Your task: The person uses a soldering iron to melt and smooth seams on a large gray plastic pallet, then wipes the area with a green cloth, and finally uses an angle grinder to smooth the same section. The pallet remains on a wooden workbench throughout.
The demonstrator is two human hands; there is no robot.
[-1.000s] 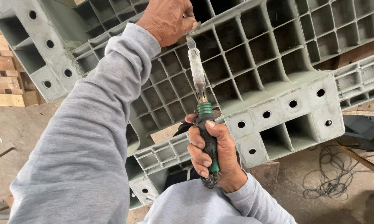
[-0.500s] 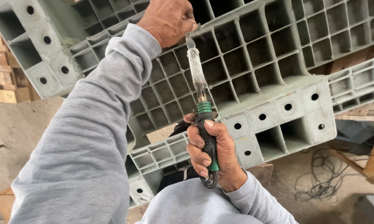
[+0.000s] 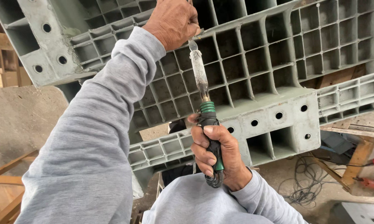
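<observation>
No packages, no labels, no signs, no screens anywhere in view

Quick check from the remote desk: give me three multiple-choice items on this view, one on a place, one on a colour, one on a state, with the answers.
1. Where is the left hand?
A. up at the tool's tip on the grey plastic pallet
B. on the floor
C. in a pocket

2. Colour of the collar on the tool handle?
A. red
B. green
C. yellow

3. The right hand is:
A. open flat
B. out of view
C. closed around the handle

Answers: 1 A, it sits on the ribs by the tip; 2 B, green ring above the grip; 3 C, fingers wrap the handle.
</observation>
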